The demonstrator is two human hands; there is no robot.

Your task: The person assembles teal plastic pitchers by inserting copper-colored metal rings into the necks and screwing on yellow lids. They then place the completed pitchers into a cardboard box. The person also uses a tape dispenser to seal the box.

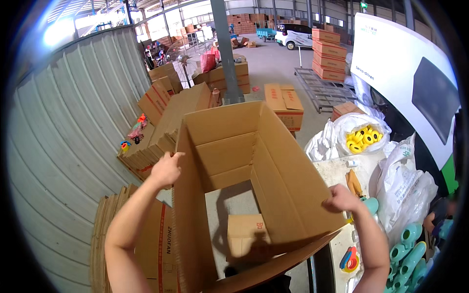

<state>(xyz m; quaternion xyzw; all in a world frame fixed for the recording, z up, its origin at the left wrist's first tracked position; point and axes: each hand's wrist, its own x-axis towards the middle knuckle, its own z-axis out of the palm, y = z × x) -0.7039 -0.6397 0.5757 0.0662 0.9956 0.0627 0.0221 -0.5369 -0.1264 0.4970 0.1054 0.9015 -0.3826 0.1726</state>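
A large brown cardboard box point(290, 183) is opened out into a sleeve in front of me, with its top and bottom both open. My left hand point(166, 170) is closed on the upper edge of its left wall. On the opposite side, my right hand point(342, 199) grips the edge of the right wall near the close corner. Through the open bottom the grey floor shows, and a smaller carton point(245, 229) stands there, partly in shadow. The fingertips on the inner and outer faces are only partly visible.
Flat cardboard stacks point(183, 110) lean at left beside a corrugated metal wall point(73, 117). A pale worktable point(327, 171) at right holds an orange glove point(353, 183) and colourful plastic pieces point(349, 260). Beyond it are a sack of yellow parts point(364, 139) and teal parts point(408, 254). A steel post point(227, 53) rises ahead.
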